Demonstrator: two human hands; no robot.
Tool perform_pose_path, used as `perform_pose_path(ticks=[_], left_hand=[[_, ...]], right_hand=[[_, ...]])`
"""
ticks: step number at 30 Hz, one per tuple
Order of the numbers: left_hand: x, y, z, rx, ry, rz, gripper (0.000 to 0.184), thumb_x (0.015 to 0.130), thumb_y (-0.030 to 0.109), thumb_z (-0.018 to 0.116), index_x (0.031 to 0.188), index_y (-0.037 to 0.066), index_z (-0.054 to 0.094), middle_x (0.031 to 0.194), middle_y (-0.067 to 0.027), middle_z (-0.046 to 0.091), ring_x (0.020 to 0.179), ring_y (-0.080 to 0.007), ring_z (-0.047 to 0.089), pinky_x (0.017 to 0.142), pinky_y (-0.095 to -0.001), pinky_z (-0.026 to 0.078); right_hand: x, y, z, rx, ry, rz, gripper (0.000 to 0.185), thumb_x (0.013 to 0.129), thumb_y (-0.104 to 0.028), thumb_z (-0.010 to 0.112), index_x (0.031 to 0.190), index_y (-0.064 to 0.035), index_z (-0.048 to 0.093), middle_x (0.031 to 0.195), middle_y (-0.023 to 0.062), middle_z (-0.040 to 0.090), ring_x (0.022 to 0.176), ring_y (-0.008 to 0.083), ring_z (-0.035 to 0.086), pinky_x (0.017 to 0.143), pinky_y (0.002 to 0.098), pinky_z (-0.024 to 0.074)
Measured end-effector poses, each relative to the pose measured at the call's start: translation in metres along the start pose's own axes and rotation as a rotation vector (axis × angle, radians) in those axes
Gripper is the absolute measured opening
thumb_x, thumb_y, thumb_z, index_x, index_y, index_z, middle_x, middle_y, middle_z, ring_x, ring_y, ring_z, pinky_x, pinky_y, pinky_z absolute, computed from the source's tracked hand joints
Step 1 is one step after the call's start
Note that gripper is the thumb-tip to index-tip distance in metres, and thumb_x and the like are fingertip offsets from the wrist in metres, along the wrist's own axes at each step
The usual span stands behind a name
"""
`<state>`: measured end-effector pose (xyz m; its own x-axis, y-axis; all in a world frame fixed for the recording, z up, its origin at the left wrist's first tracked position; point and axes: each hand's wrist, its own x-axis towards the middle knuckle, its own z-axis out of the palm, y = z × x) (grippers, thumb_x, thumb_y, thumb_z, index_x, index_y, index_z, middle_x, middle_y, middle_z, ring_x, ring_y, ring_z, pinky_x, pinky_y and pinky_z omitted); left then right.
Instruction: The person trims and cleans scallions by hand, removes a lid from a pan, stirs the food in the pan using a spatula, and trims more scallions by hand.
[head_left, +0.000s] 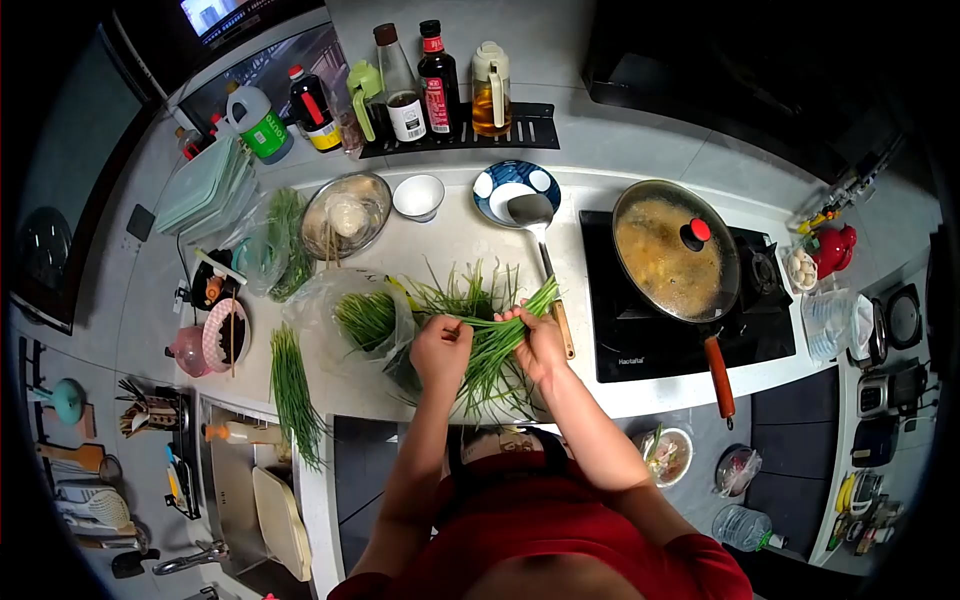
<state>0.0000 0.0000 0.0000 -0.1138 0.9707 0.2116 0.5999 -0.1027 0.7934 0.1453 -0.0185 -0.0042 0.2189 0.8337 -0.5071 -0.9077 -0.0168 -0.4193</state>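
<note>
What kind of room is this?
Almost certainly a home kitchen: a glass-lidded pan with a reddish wooden handle on a black glass cooktop, dark glass sauce bottles on a black slotted shelf, and long green chives in the person's hands.

From here the stove (620,350) looks black and glossy, set in a smooth, pale counter (390,240). The pan's lid (660,270) is clear glass, its handle (719,375) reddish polished wood; the spatula (531,210) is metal, the bag (330,300) thin, crinkled plastic.
</note>
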Motion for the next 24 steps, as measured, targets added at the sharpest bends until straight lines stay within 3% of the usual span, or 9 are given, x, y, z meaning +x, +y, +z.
perform_pose_path(ticks=[3,5,8,11,13,15,18,21,24], left_hand=[[0.003,-0.037,0.009,-0.142,0.212,-0.022,0.009,0.07,0.016,0.065,0.072,0.009,0.061,0.06,-0.0052,0.059,0.054,-0.0227,0.058,0.052,-0.0332,0.045],[0.023,-0.052,-0.009,-0.109,0.117,-0.054,0.009,0.074,0.015,0.065,0.077,0.007,0.062,0.068,-0.007,0.061,0.057,-0.0225,0.059,0.053,-0.0316,0.046],[0.026,-0.05,-0.016,0.04,-0.123,0.089,0.009,0.077,0.012,0.065,0.082,0.006,0.063,0.079,-0.0083,0.061,0.063,-0.0213,0.058,0.055,-0.0297,0.046],[0.016,-0.005,-0.018,-0.148,-0.109,0.153,0.01,0.076,0.011,0.066,0.085,0.007,0.064,0.086,-0.0077,0.059,0.068,-0.0212,0.057,0.058,-0.0295,0.047],[0.006,0.015,-0.014,-0.192,-0.239,0.252,0.01,0.074,0.01,0.069,0.081,0.005,0.064,0.09,-0.0069,0.056,0.071,-0.0183,0.056,0.056,-0.0259,0.044],[-0.005,0.029,-0.009,-0.164,-0.329,0.422,0.011,0.071,0.011,0.07,0.079,0.007,0.065,0.083,-0.0061,0.057,0.071,-0.0212,0.056,0.058,-0.0296,0.044],[-0.014,0.039,-0.001,-0.044,-0.45,0.39,0.013,0.068,0.014,0.071,0.077,0.007,0.065,0.08,-0.0047,0.057,0.075,-0.0244,0.056,0.061,-0.0352,0.045],[-0.015,0.037,0.005,0.007,-0.442,0.395,0.012,0.069,0.015,0.071,0.076,0.008,0.065,0.077,-0.0047,0.057,0.069,-0.0231,0.056,0.059,-0.0326,0.044],[-0.012,0.038,0.003,-0.144,-0.561,0.219,0.011,0.073,0.013,0.07,0.077,0.005,0.062,0.075,-0.0034,0.059,0.063,-0.0157,0.055,0.057,-0.0279,0.042]], right_hand=[[-0.013,-0.015,0.001,-0.097,0.076,-0.107,0.013,0.092,-0.001,0.037,0.104,0.001,0.038,0.082,0.01,0.048,0.073,0.0201,0.054,0.08,0.038,0.0524],[-0.001,-0.026,-0.009,-0.111,0.063,-0.131,0.015,0.092,-0.002,0.036,0.106,0.0,0.037,0.083,0.0102,0.048,0.074,0.0206,0.054,0.079,0.0375,0.0523],[0.001,-0.032,-0.013,-0.04,-0.004,-0.064,0.016,0.092,-0.002,0.037,0.108,-0.0005,0.037,0.089,0.0128,0.05,0.085,0.0242,0.055,0.081,0.0379,0.0506],[0.003,-0.03,-0.008,0.004,-0.05,-0.032,0.017,0.092,-0.003,0.037,0.109,-0.0008,0.037,0.092,0.0141,0.051,0.09,0.0261,0.055,0.082,0.039,0.0485],[0.001,-0.027,-0.008,0.008,-0.08,-0.021,0.018,0.092,-0.003,0.037,0.11,-0.0007,0.037,0.095,0.0149,0.051,0.093,0.0268,0.055,0.083,0.0391,0.0474],[-0.002,-0.024,-0.006,-0.018,-0.11,-0.019,0.019,0.092,-0.003,0.037,0.111,-0.0004,0.037,0.097,0.0156,0.052,0.095,0.0274,0.055,0.083,0.0389,0.0466],[-0.003,-0.022,-0.006,-0.019,-0.141,-0.011,0.021,0.092,-0.004,0.037,0.112,-0.0001,0.037,0.098,0.015,0.052,0.096,0.0268,0.055,0.083,0.038,0.0466],[-0.002,-0.022,-0.008,0.003,-0.157,0.007,0.02,0.092,-0.006,0.038,0.111,-0.0005,0.04,0.098,0.0146,0.052,0.096,0.027,0.054,0.083,0.0402,0.047],[-0.004,-0.023,-0.008,-0.008,-0.169,0.054,0.019,0.092,-0.009,0.041,0.109,-0.001,0.043,0.097,0.0137,0.053,0.095,0.0258,0.054,0.084,0.0408,0.047]])
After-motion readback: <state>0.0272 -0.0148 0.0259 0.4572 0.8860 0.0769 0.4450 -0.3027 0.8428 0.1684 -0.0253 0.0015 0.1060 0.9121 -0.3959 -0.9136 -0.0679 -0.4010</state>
